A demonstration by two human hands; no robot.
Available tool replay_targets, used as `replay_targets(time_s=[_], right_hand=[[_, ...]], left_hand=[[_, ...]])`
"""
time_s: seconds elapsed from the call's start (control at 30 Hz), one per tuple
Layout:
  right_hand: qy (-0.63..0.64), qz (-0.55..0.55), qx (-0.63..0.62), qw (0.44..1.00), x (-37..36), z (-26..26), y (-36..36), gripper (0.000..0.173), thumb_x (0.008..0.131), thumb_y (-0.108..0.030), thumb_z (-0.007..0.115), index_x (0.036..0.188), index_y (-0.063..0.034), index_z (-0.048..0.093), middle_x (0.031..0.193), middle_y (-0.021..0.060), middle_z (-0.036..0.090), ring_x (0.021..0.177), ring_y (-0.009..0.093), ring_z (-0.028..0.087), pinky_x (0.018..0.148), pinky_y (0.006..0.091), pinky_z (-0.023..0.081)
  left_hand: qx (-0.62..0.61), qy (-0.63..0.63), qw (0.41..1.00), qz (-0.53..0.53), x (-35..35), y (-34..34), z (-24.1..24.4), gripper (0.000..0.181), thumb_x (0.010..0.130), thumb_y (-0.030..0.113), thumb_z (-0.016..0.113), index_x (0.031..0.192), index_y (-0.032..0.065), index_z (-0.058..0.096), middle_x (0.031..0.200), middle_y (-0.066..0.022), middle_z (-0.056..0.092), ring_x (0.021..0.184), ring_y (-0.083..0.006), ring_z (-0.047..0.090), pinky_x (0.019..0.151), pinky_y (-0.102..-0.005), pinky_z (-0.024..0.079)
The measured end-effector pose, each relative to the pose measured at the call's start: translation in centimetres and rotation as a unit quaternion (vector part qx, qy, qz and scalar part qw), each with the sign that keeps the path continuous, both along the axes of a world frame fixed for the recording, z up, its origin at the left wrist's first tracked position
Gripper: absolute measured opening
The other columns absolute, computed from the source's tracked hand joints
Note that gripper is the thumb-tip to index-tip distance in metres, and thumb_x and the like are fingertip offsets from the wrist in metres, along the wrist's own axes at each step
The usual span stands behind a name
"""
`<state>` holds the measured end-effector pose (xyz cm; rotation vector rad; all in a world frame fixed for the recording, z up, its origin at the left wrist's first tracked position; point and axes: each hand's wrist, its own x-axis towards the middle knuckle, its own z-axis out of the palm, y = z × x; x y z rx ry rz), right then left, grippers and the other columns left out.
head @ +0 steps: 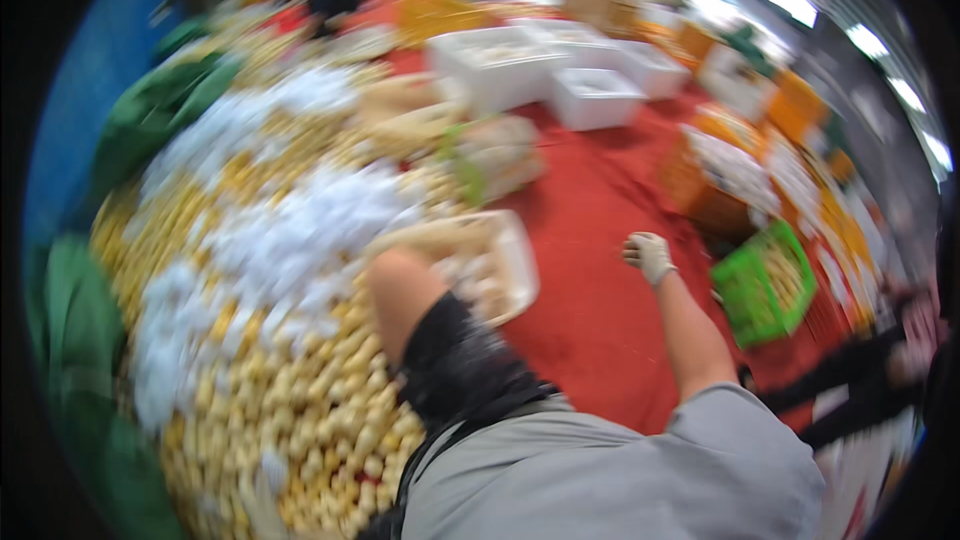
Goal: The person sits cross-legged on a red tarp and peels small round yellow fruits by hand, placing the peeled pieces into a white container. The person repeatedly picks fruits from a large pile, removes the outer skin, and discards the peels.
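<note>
The picture is blurred. My right hand, in a pale glove, hangs over the red floor covering with its fingers curled and nothing visible in them. I cannot make out my left hand. Before my bent knee stands a white tub, with tan cloth or sacking and pale round pieces in it. To the left spreads a large heap of pale yellow, rounded produce, its kind unclear. White fluffy pieces, possibly foam netting, lie on the heap. A bulging pale sack with a green edge sits beyond the tub.
White foam boxes stand farther back. At the right are a green plastic crate with pale produce and orange crates. One person bends over the heap's far end; another, in dark trousers, is at the lower right. Green fabric borders the left.
</note>
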<state>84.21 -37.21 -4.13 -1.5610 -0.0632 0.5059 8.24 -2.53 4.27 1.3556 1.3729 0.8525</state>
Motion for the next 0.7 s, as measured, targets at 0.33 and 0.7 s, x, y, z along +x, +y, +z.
replay_targets(time_s=[0.33, 0.7], right_hand=[[-0.28, 0.456, 0.019, 0.845, -21.3, 11.8, 40.0, 0.035, 0.095, -0.022, 0.063, 0.123, -0.0004, 0.063, 0.1, 0.0052, 0.068, 0.08, 0.011, 0.064, 0.071, 0.0252, 0.052], [-0.514, 0.689, -0.129, 0.494, -60.1, -6.4, 53.9, 0.036, 0.086, -0.025, 0.064, 0.119, -0.0099, 0.064, 0.105, 0.0154, 0.071, 0.101, 0.033, 0.067, 0.09, 0.0402, 0.05]], left_hand=[[0.121, -0.215, 0.894, 0.375, -15.9, 1.6, -1.3, 0.029, 0.094, 0.017, 0.065, 0.118, 0.0021, 0.064, 0.119, -0.0086, 0.064, 0.097, -0.0166, 0.063, 0.072, -0.0278, 0.059], [0.113, -0.202, 0.842, 0.487, -20.0, 1.0, -1.3, 0.027, 0.093, 0.014, 0.064, 0.117, 0.0017, 0.064, 0.112, -0.0113, 0.066, 0.093, -0.0185, 0.067, 0.065, -0.0274, 0.062]])
